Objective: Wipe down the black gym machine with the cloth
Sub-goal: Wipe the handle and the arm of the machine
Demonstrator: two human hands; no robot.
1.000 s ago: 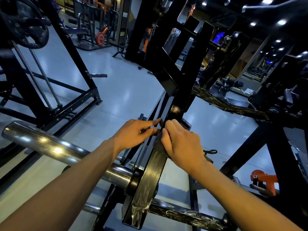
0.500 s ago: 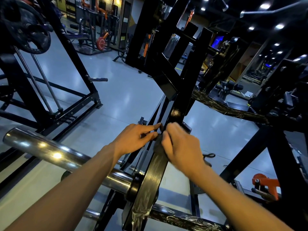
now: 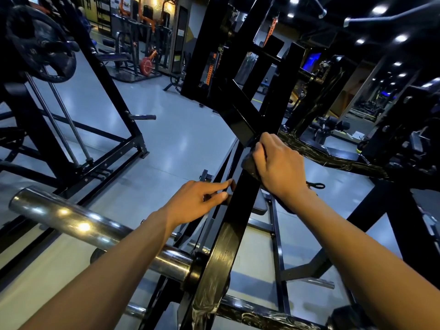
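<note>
A black gym machine fills the middle of the view, with a slanted black bar (image 3: 240, 210) rising from a chrome sleeve (image 3: 95, 227). My right hand (image 3: 276, 167) grips a dark cloth (image 3: 248, 164) and presses it on the bar, just below the cross beam (image 3: 240, 115). The cloth's lower end hangs under my wrist. My left hand (image 3: 200, 201) sits lower on the bar's left side, with its fingers stretched out and the fingertips touching the bar's edge.
A black rack (image 3: 100, 129) with a weight plate (image 3: 40, 46) stands at the left. Plastic-wrapped black frame parts (image 3: 333, 158) run to the right. A grey floor (image 3: 181, 144) lies between the machines. More gym equipment stands far back.
My right hand has slid the cloth up the bar from beside my left hand to just below the cross beam. My left hand stays low on the bar.
</note>
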